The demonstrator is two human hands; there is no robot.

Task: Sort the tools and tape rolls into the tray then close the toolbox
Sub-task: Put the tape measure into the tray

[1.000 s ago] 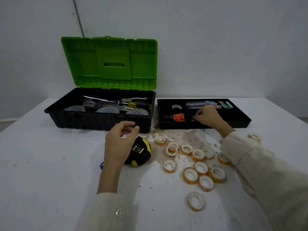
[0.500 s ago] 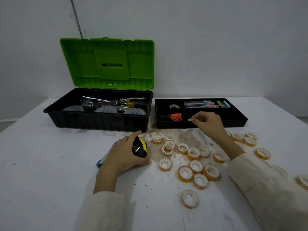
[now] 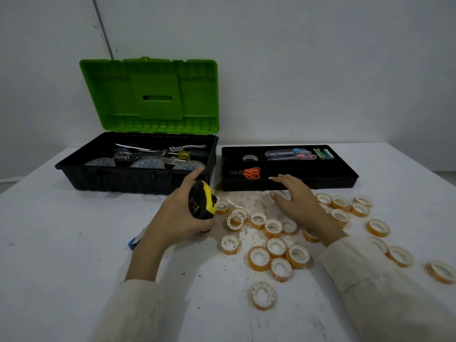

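- Tape measure (image 3: 202, 202), yellow and black: gripped in left hand (image 3: 177, 218), just in front of the toolbox (image 3: 123, 180) near its right corner.
- Right hand (image 3: 298, 201): fingers spread, holding nothing, at the tray (image 3: 333, 182) front wall.
- Small tape rolls (image 3: 273, 228): scattered on tabletop (image 3: 61, 243) beside and right of that hand.
- Tray: orange scissors (image 3: 251, 173), grey roll (image 3: 250, 157), utility knives (image 3: 288, 154).
- Toolbox, green lid (image 3: 150, 95) up: large tape rolls (image 3: 148, 164), screwdriver (image 3: 187, 154).

I see a stained white table (image 3: 74, 243) bearing an open toolbox (image 3: 138, 180), a tray (image 3: 333, 184) beside it, and scattered tape rolls (image 3: 259, 257).
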